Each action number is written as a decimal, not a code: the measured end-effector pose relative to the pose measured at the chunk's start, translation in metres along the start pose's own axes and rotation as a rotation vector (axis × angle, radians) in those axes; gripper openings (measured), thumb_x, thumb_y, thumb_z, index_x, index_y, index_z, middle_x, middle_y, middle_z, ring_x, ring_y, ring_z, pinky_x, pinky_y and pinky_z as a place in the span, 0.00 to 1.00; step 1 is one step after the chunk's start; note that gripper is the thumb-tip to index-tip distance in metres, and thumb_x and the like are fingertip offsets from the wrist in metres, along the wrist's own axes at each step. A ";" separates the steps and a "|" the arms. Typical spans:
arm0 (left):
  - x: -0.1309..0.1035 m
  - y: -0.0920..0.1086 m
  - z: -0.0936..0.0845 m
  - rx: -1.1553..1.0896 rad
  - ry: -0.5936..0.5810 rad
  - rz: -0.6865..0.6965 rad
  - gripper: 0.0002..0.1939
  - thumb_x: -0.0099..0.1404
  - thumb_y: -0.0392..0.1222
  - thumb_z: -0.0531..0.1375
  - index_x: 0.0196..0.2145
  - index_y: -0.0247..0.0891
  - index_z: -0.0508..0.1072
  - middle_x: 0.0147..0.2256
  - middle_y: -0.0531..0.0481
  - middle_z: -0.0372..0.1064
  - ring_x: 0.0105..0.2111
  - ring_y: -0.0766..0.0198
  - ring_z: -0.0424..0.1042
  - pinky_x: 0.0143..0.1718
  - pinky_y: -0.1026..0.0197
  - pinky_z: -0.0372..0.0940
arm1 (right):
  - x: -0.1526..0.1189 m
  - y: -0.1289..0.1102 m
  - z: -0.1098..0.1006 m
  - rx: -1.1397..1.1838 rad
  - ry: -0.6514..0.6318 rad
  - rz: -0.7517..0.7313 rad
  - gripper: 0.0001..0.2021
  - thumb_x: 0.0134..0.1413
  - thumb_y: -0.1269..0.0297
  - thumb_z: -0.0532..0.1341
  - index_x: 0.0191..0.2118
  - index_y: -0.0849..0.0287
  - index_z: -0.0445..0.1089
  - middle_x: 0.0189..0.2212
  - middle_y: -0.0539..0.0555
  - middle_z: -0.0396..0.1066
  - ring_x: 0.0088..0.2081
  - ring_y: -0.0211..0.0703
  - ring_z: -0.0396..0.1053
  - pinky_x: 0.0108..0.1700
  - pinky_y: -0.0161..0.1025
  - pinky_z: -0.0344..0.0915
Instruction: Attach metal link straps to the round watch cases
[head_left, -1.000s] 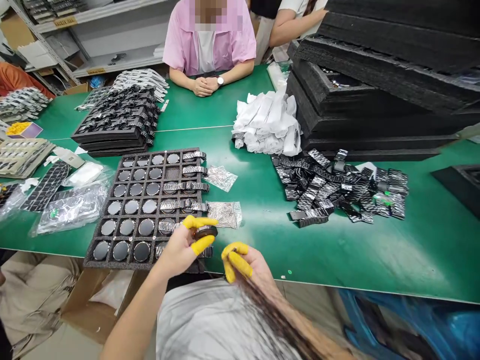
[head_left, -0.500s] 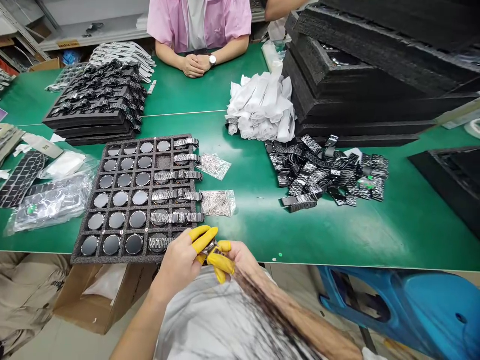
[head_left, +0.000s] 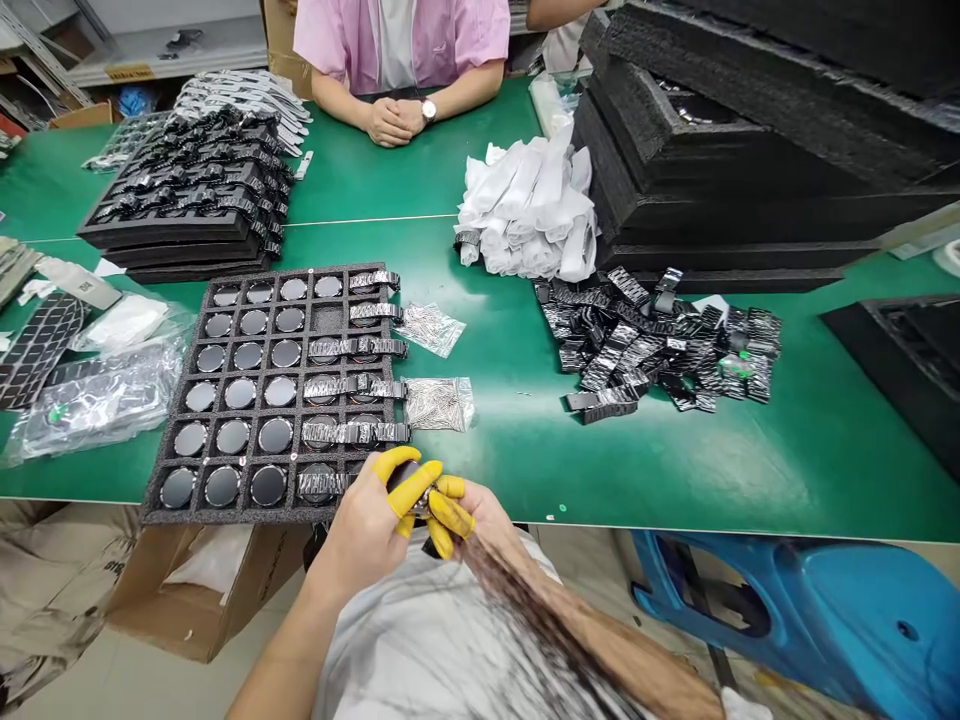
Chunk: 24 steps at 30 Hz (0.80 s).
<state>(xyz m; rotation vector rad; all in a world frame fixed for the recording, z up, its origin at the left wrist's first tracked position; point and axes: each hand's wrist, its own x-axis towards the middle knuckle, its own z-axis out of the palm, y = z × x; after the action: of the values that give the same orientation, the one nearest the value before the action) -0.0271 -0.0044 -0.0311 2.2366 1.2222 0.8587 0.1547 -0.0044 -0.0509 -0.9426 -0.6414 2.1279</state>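
In front of my body, near the table's front edge, a watch (head_left: 403, 475) with a dark round face is held between both hands. My left hand (head_left: 369, 525), in yellow finger cots, is closed around the watch case. My right hand (head_left: 486, 522), also with yellow finger cots, pinches at the near side of the watch; its fingertips hide that part. To the left lies a grey foam tray (head_left: 322, 322) with rows of round watch heads and several black metal bands on its right side. Two small bags of metal pins, an upper pin bag (head_left: 431, 330) and a lower pin bag (head_left: 439, 404), lie beside it.
A pile of black metal watch bands (head_left: 622, 345) lies right of centre, below white wrapped bundles (head_left: 525, 210). Black foam trays (head_left: 720, 220) are stacked at the right. Across the green table (head_left: 360, 240), a person rests folded hands (head_left: 395, 120). A blue stool (head_left: 847, 620) stands lower right.
The watch has turned in my hands, so more of its dark face shows. Both hands stay close together at nearly the same place. The view has shifted slightly.
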 end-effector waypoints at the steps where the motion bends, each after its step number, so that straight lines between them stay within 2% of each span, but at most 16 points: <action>1: 0.002 0.001 -0.003 -0.064 -0.032 0.015 0.32 0.73 0.30 0.53 0.71 0.48 0.64 0.58 0.39 0.66 0.56 0.51 0.71 0.56 0.47 0.73 | -0.001 0.000 0.001 -0.002 0.008 -0.002 0.29 0.47 0.35 0.75 0.32 0.59 0.71 0.15 0.44 0.67 0.16 0.30 0.54 0.20 0.30 0.50; 3: 0.005 0.005 -0.009 -0.179 -0.084 0.030 0.30 0.74 0.36 0.53 0.71 0.47 0.63 0.58 0.38 0.64 0.57 0.49 0.69 0.57 0.45 0.71 | -0.004 0.000 0.003 0.013 0.013 0.000 0.30 0.48 0.34 0.75 0.33 0.59 0.71 0.15 0.43 0.66 0.16 0.29 0.53 0.20 0.29 0.49; 6: 0.007 0.008 -0.010 -0.237 -0.062 0.018 0.27 0.76 0.41 0.52 0.70 0.47 0.64 0.58 0.38 0.62 0.56 0.48 0.68 0.57 0.43 0.69 | -0.006 0.000 0.004 0.047 0.029 0.013 0.30 0.48 0.34 0.75 0.32 0.59 0.71 0.15 0.43 0.65 0.16 0.28 0.52 0.20 0.29 0.48; 11: 0.000 0.006 0.007 -0.283 -0.009 -0.061 0.26 0.74 0.39 0.55 0.67 0.50 0.67 0.57 0.41 0.61 0.54 0.50 0.69 0.57 0.44 0.67 | -0.005 0.000 0.005 0.045 0.047 0.005 0.29 0.46 0.36 0.76 0.33 0.60 0.73 0.17 0.44 0.67 0.17 0.28 0.53 0.20 0.29 0.49; 14: -0.004 0.004 0.013 -0.371 0.010 -0.107 0.23 0.75 0.40 0.55 0.65 0.51 0.70 0.55 0.43 0.62 0.52 0.52 0.70 0.55 0.48 0.69 | -0.006 -0.001 0.007 0.028 0.034 0.004 0.29 0.48 0.36 0.75 0.33 0.60 0.73 0.17 0.44 0.67 0.17 0.28 0.53 0.21 0.29 0.48; 19: -0.002 0.003 0.007 -0.408 0.002 -0.065 0.22 0.77 0.47 0.54 0.65 0.48 0.70 0.55 0.40 0.65 0.53 0.50 0.71 0.53 0.48 0.71 | -0.007 0.002 0.006 -0.003 -0.007 -0.004 0.26 0.51 0.39 0.74 0.34 0.60 0.72 0.15 0.44 0.65 0.17 0.30 0.52 0.20 0.30 0.48; 21: -0.004 0.000 0.005 -0.383 0.004 -0.036 0.23 0.77 0.47 0.55 0.66 0.45 0.69 0.57 0.38 0.66 0.55 0.49 0.71 0.54 0.48 0.71 | -0.006 0.005 0.005 -0.009 -0.015 -0.010 0.26 0.53 0.38 0.73 0.34 0.59 0.70 0.16 0.43 0.64 0.17 0.30 0.53 0.20 0.30 0.49; 23: -0.009 -0.004 0.006 -0.345 0.055 -0.006 0.22 0.75 0.44 0.59 0.64 0.45 0.70 0.54 0.39 0.69 0.53 0.52 0.73 0.52 0.50 0.73 | -0.006 0.005 0.004 -0.006 -0.039 -0.017 0.27 0.54 0.35 0.70 0.36 0.57 0.68 0.17 0.43 0.65 0.17 0.32 0.55 0.20 0.30 0.51; 24: -0.013 -0.008 0.007 -0.327 0.116 -0.005 0.20 0.74 0.42 0.61 0.62 0.46 0.72 0.52 0.41 0.71 0.50 0.54 0.74 0.50 0.53 0.73 | -0.007 0.003 0.005 -0.016 -0.064 -0.026 0.28 0.54 0.34 0.69 0.39 0.56 0.67 0.19 0.44 0.67 0.18 0.33 0.57 0.21 0.31 0.53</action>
<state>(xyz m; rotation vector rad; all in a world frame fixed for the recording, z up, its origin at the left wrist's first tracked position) -0.0319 -0.0119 -0.0447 1.9444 1.0488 1.1126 0.1532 -0.0120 -0.0468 -0.8733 -0.6994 2.1396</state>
